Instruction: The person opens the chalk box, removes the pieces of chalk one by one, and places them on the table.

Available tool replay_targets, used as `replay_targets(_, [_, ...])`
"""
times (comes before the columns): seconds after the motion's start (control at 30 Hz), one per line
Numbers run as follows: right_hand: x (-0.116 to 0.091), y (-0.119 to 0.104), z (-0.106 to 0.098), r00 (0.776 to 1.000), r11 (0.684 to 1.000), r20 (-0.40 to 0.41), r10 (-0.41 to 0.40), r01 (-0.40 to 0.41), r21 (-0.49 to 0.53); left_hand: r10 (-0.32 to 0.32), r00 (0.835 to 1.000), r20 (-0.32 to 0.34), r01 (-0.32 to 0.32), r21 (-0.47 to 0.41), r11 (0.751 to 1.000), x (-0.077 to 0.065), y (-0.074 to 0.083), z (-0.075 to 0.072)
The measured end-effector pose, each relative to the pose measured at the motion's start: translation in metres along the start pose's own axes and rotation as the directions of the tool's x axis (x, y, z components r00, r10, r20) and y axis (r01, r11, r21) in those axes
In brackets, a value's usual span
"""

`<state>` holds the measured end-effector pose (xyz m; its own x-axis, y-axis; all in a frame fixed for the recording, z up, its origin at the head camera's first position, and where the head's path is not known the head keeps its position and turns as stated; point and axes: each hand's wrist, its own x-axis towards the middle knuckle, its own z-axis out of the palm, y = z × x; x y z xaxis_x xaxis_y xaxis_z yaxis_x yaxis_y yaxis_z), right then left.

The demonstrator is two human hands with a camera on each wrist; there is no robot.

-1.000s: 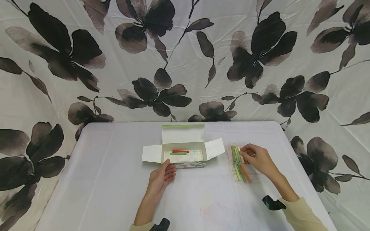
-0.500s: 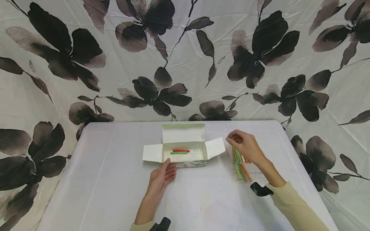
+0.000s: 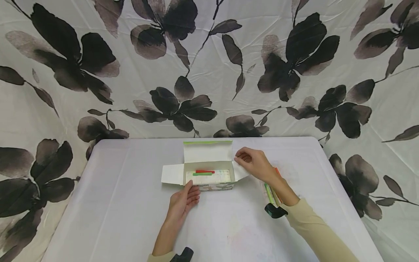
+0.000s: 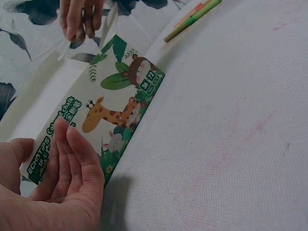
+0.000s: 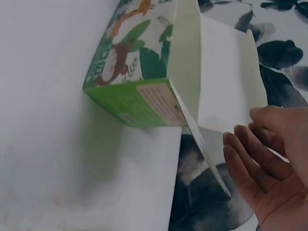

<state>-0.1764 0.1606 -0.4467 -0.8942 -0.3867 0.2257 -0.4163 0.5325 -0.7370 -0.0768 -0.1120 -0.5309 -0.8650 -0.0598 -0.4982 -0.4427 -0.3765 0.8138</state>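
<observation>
An open chalk box point(image 3: 217, 187), printed with animals and the words "Colored Chalk" in the left wrist view, lies on the white-covered table with its flaps spread. My left hand point(image 3: 181, 203) holds its front left part, thumb at the rim and fingers along the printed front point(image 4: 115, 103). A red chalk stick point(image 3: 204, 171) and a green chalk stick point(image 3: 202, 174) lie inside. Over the right flap point(image 3: 240, 171) is my right hand point(image 3: 256, 163), thumb and forefinger pinching a pale chalk stick that barely shows against the white. In the right wrist view its other fingers point(image 5: 257, 163) are bent.
Right of the box, partly behind my right forearm, lie several green and orange chalk sticks point(image 3: 269, 193). The raised back flap point(image 3: 207, 151) stands behind the opening. A flowered cloth point(image 3: 183, 91) hangs beyond the table's far edge.
My right hand has moved left from the chalk rows to above the box's right flap. The left hand and the box have stayed in place.
</observation>
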Motion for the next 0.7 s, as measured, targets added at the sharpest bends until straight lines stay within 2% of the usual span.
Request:
replay_targets(0.3, [0.01, -0.005, 0.031, 0.993, 0.996, 0.08, -0.081, 0.077, 0.046, 0.01, 1.0, 0.017, -0.009, -0.024, 1.0, 0.0, -0.002, -0.002])
replay_targets(0.5, [0.016, -0.008, 0.05, 0.983, 0.991, 0.127, -0.132, 0.128, 0.036, 0.015, 1.0, 0.023, -0.014, -0.034, 0.999, 0.0, -0.003, -0.003])
replay_targets(0.7, [0.02, -0.013, 0.07, 0.973, 0.991, 0.186, -0.134, 0.135, 0.01, 0.012, 1.0, 0.018, -0.011, -0.037, 0.999, 0.001, -0.003, -0.003])
